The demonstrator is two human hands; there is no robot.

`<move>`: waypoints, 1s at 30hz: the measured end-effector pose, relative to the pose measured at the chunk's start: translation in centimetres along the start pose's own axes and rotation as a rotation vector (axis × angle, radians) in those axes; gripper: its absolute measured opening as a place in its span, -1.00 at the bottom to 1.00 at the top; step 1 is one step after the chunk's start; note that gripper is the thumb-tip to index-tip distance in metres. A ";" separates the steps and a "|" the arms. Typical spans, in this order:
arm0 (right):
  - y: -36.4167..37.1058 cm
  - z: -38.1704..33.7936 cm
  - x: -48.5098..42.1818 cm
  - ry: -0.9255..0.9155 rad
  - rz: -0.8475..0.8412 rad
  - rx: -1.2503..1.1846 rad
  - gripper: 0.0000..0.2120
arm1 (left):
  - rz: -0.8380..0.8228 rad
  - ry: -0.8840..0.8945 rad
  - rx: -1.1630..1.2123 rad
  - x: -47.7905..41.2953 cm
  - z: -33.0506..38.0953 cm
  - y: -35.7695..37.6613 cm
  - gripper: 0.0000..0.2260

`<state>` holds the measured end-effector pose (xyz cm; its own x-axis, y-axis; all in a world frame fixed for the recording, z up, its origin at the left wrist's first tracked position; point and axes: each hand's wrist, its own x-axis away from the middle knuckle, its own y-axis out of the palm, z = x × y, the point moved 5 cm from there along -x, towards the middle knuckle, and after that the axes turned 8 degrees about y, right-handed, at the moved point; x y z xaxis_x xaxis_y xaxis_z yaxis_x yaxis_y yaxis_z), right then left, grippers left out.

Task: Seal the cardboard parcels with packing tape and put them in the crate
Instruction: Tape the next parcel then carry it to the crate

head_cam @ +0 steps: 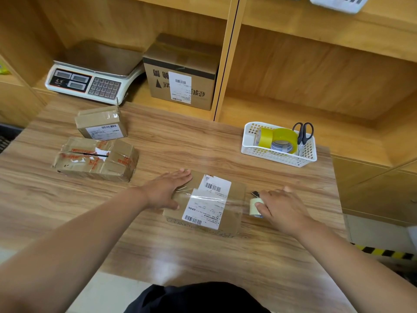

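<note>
A flat cardboard parcel (234, 199) with a white shipping label lies in the middle of the wooden table (203, 251). My left hand (168, 187) presses flat on its left end, fingers straight. At the parcel's right edge my right hand (283, 206) grips a roll of clear packing tape (255, 206), and a strip of tape runs from the roll across the top of the parcel. Two more parcels lie at the left: a taped, worn one (97, 159) and a smaller labelled one (101, 124) behind it. No crate is plainly in view.
A white basket (278, 158) at the right rear holds yellow tape rolls (283, 137) and scissors (303, 132). On the shelf behind stand a weighing scale (94, 80) and a large labelled box (181, 73). A dark grid-like edge (6, 138) shows at far left.
</note>
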<state>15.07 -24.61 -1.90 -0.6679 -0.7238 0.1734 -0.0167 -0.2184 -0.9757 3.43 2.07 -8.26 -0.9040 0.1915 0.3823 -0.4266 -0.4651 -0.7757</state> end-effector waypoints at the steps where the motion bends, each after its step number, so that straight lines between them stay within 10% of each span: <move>1: 0.1 -0.1 0.0 0.001 -0.004 -0.001 -0.27 | -0.001 -0.001 0.003 0.0 0.0 0.0 -0.08; 8: -1.2 0.5 0.5 0.091 0.253 -0.101 -0.70 | 0.012 0.005 0.029 0.1 -0.2 -0.1 -0.08; 16: -6.2 -0.2 0.3 0.056 0.439 -0.243 -0.73 | 0.038 0.025 0.084 0.2 -0.4 -0.1 -0.08; 30: -1.4 0.4 -0.5 0.115 0.208 -0.084 -0.73 | 0.027 0.038 0.105 0.2 -0.7 0.2 -0.07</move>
<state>15.74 -24.21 -0.52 -0.7436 -0.6671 -0.0441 0.0713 -0.0135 -0.9974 3.19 2.61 -8.64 -0.9163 0.2096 0.3412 -0.3986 -0.5578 -0.7280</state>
